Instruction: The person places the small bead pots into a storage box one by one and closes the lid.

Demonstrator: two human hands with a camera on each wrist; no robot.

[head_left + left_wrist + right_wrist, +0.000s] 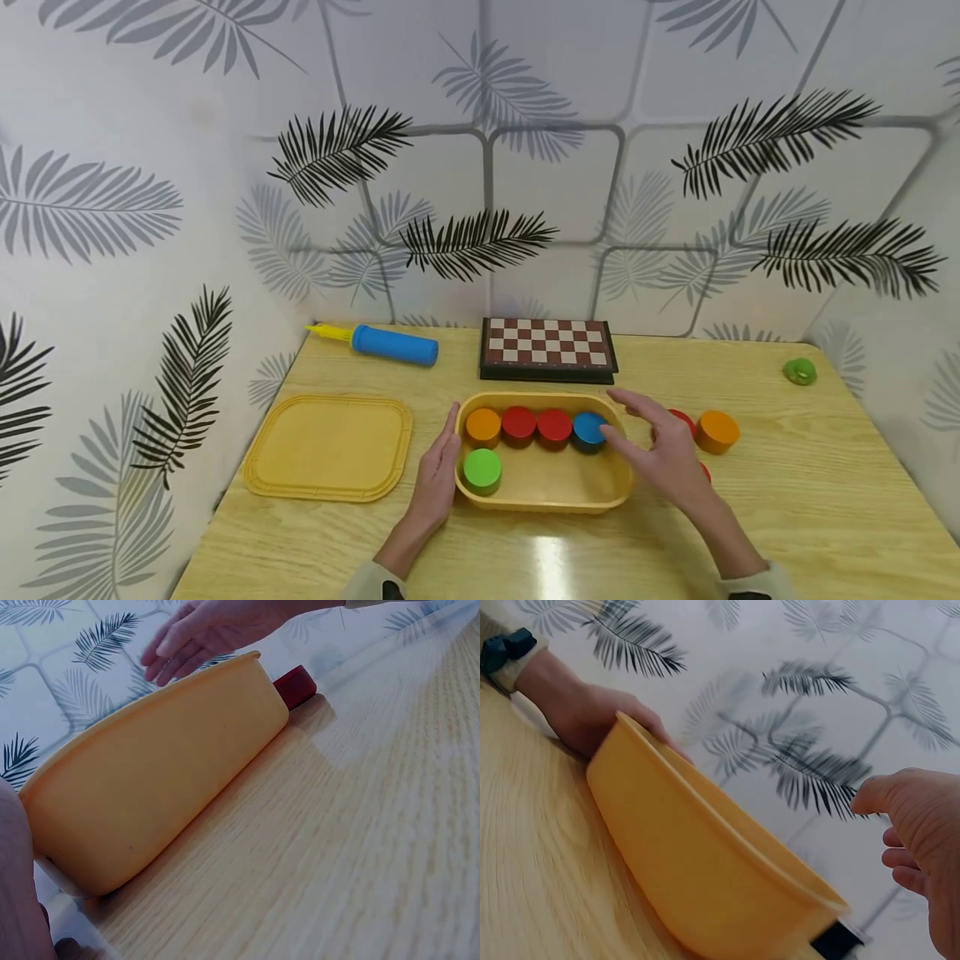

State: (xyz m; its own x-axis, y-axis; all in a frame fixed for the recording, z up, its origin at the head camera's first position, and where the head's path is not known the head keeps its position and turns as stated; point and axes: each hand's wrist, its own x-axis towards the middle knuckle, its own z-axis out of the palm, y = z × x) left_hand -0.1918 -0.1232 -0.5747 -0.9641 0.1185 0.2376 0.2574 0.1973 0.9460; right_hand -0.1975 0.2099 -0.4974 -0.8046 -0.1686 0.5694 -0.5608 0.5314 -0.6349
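A yellow oblong plastic tub (551,503) stands on the table. Along its far wall sit an orange round block (483,427), two red round blocks (518,425) and a blue round block (588,430); a green round block (482,470) lies at the near left. My left hand (437,479) lies with straight fingers along the tub's left end. Over the right end is my right hand (667,454), thumb and fingers spread apart, the thumb tip overlapping the blue block in the head view. Nothing shows between those fingers in the right wrist view.
To the right of the tub are an orange round block (717,432) and red ones (682,419), partly hidden by the right hand. A yellow lid (327,448) lies left. Behind are a blue hand pump (395,345), a checkered board (547,343) and a small green object (800,372).
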